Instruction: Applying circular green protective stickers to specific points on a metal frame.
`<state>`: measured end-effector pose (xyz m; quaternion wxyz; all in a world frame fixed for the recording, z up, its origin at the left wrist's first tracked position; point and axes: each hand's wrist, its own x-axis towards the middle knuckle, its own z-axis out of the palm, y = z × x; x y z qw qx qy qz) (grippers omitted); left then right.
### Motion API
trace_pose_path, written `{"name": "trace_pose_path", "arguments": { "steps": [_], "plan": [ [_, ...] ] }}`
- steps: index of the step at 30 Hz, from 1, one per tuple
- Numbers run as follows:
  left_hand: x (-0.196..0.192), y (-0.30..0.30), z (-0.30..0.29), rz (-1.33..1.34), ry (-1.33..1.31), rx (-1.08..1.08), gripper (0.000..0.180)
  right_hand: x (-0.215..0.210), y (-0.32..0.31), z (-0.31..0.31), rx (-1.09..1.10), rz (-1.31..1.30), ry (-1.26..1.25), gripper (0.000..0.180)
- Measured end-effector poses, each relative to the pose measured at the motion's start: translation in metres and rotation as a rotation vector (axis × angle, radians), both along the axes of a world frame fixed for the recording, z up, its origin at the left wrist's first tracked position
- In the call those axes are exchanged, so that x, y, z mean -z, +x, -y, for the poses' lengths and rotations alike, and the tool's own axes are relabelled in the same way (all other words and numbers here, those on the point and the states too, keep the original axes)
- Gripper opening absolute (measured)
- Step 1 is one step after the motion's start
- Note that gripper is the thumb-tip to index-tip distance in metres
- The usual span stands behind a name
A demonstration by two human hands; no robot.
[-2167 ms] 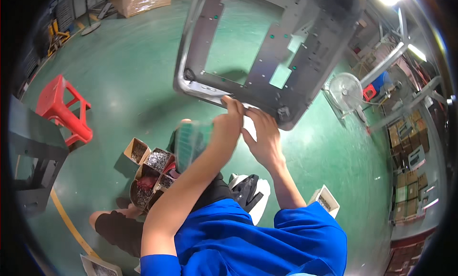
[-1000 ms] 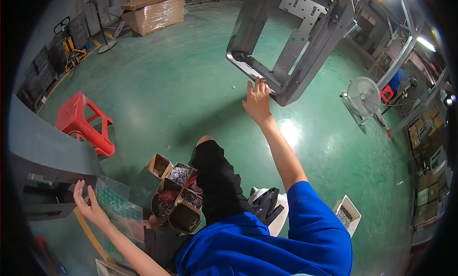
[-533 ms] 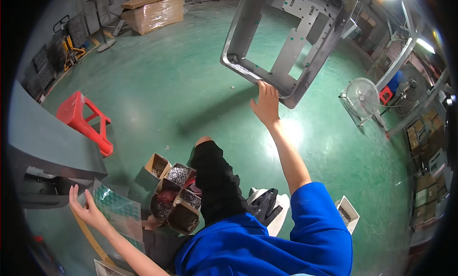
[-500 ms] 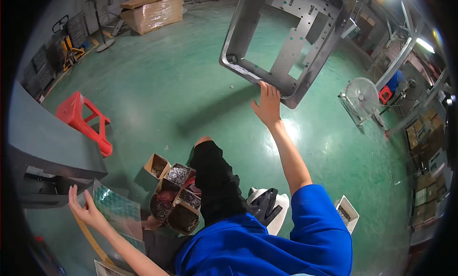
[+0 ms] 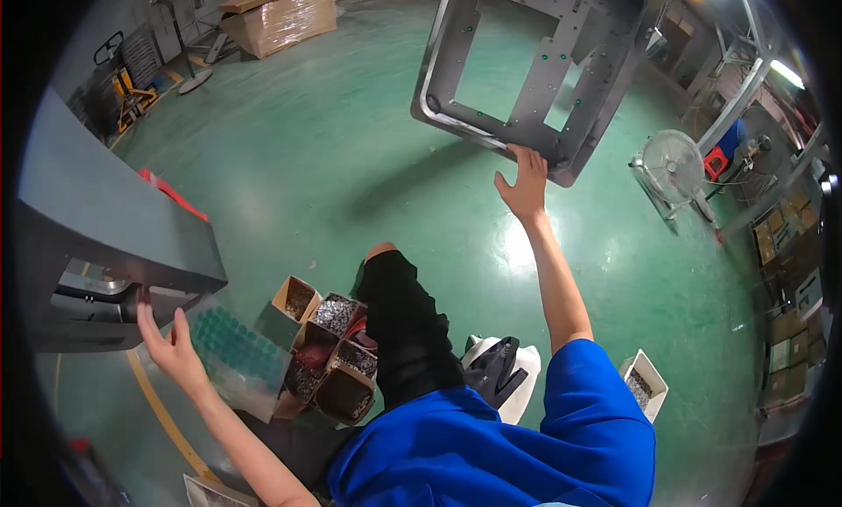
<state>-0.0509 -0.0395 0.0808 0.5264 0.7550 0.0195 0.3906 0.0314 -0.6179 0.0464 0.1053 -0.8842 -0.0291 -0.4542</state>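
My right hand (image 5: pixel 527 187) is at the lower rim of a large grey metal frame (image 5: pixel 537 86). Its fingers hook over that rim while the thumb sticks out to the left. The frame has rectangular cut-outs and several small green dots. On the left, my left hand (image 5: pixel 173 349) reaches up to the lower edge of a grey metal housing (image 5: pixel 123 182), fingers stretched and thumb apart. The fingertips are at an opening in the housing; whether they press on it I cannot tell. Beside this hand lies a clear sheet with green round stickers (image 5: pixel 232 340).
Open boxes of small metal parts (image 5: pixel 336 314) stand by my knee. A white bin (image 5: pixel 645 384) is at the right, and a floor fan (image 5: pixel 671 169) stands farther off. Behind the housing shows a red stool (image 5: pixel 171 194). A wrapped crate (image 5: pixel 281 23) stands far back.
My left hand has moved up from beside the sticker sheet to the housing's edge. The housing hides more of the stool. My right hand stays at the frame's rim as the view shifts.
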Motion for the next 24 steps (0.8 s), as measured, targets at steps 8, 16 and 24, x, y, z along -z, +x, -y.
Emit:
{"name": "trace_pose_path", "arguments": {
  "steps": [8, 16, 24],
  "plan": [
    [-0.009, 0.015, 0.027, -0.017, -0.056, 0.23, 0.055, -0.003, 0.03, -0.02, 0.091, 0.008, -0.046, 0.053],
    [-0.009, 0.017, 0.044, -0.128, -0.13, 0.307, 0.051, -0.005, 0.018, 0.006, 0.124, 0.027, -0.004, 0.051],
    [-0.016, -0.018, 0.061, -0.117, -0.053, 0.152, 0.026, 0.007, 0.017, 0.026, 0.181, 0.0, -0.051, 0.054]
  ]
}}
